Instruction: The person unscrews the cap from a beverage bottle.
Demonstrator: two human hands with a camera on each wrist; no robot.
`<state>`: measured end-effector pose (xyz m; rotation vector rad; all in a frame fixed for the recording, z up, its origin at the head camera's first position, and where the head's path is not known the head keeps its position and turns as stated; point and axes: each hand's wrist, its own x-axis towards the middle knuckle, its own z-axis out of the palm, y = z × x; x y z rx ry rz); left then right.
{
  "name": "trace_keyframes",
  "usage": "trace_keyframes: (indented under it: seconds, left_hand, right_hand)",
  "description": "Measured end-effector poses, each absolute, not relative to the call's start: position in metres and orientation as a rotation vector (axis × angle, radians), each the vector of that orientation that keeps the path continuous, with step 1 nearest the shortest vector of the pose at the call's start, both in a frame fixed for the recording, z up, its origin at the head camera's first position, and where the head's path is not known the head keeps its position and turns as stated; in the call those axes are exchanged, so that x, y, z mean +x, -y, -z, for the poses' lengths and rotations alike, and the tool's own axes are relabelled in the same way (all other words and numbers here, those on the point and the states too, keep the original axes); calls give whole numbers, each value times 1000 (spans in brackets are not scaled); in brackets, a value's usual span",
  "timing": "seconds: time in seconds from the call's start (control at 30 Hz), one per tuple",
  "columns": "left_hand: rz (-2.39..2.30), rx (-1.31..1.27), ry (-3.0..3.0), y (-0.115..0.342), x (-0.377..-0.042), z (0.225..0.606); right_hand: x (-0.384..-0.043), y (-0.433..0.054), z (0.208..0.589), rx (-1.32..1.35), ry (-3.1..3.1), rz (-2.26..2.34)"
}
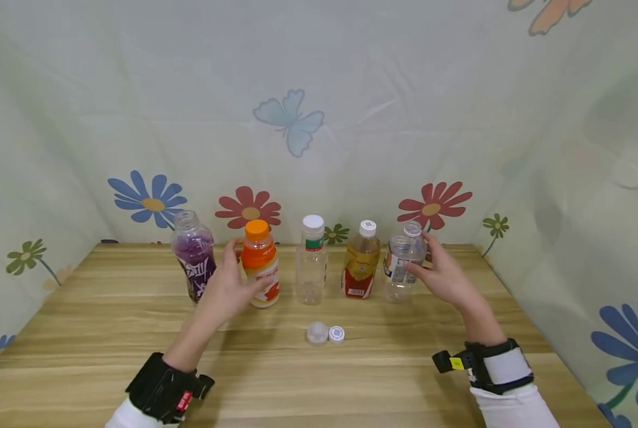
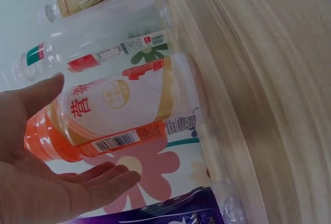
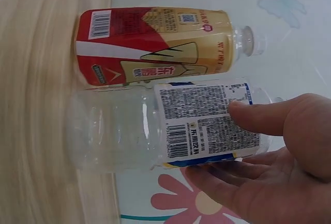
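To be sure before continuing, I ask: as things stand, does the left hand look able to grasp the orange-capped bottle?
Likely yes: the left hand is open around the orange-capped bottle, and nothing appears to stand between them; the purple bottle does not seem to block it.

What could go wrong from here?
The left hand has fingers between the orange-capped bottle and the purple bottle, so it might tip the purple one. The right hand holds the uncapped clear bottle close beside the yellow-and-red bottle and could bump that neighbour. The loose caps in front might be brushed aside.
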<state>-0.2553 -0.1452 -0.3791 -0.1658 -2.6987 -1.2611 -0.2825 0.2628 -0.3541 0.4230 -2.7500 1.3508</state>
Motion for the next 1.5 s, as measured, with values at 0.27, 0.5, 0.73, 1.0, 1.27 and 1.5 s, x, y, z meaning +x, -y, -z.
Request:
trace_keyframes:
  seconds: [0.27,0.5,0.73,1.0,1.27,1.5]
  left_hand:
    - [1375,-207,2713,145,-259,381]
    - [1366,-233,2719,146,-261,383]
    - [1353,-289,2711,148,-263,387]
    - [1346,-349,2661,150,-261,385]
    - [1347,-387,2607,143,-251,379]
    - [1263,-415,2614,134,-233,375]
  right_hand:
    - [-287,-264,361,460,2703,-1462]
    - [-289,-265,363,487,2703,-1448]
    - [-285,-264,357,410,2739,-1438]
    - [-273,-262,341,326,2701,-1337]
    - [-255,-249,324,422,2593,-1202]
    - [-234,-227,312,524,2542,-1173]
